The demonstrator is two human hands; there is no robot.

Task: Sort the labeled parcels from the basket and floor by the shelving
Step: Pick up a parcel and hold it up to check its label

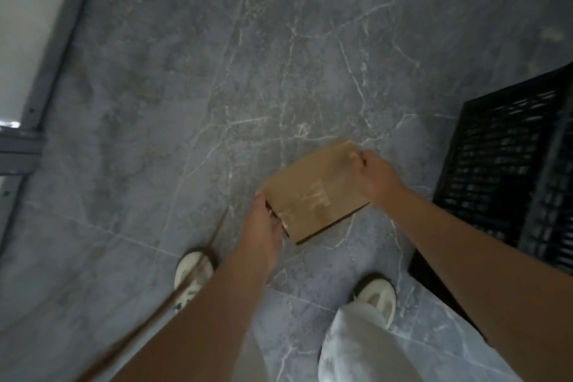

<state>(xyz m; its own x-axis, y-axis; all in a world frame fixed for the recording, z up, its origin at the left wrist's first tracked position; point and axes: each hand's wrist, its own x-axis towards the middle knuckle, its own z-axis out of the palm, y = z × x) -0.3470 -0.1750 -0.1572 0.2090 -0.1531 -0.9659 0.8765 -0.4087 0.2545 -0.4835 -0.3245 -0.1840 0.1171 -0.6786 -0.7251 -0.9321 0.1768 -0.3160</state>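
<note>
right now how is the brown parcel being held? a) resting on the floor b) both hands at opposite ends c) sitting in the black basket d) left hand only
b: the left hand grips the near end of the brown parcel and the right hand grips the far end, above the floor.

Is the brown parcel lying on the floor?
No, both hands, left hand and right hand, hold the brown parcel above the floor.

A grey marble-patterned floor (186, 77) with pale veins fills the view. Two white shoes (193, 279) stand on it at the near edge, the right one (376, 295) partly covered by a white trouser leg (366, 347). A thin brown cord (173, 298) slants across the left shoe.
</note>
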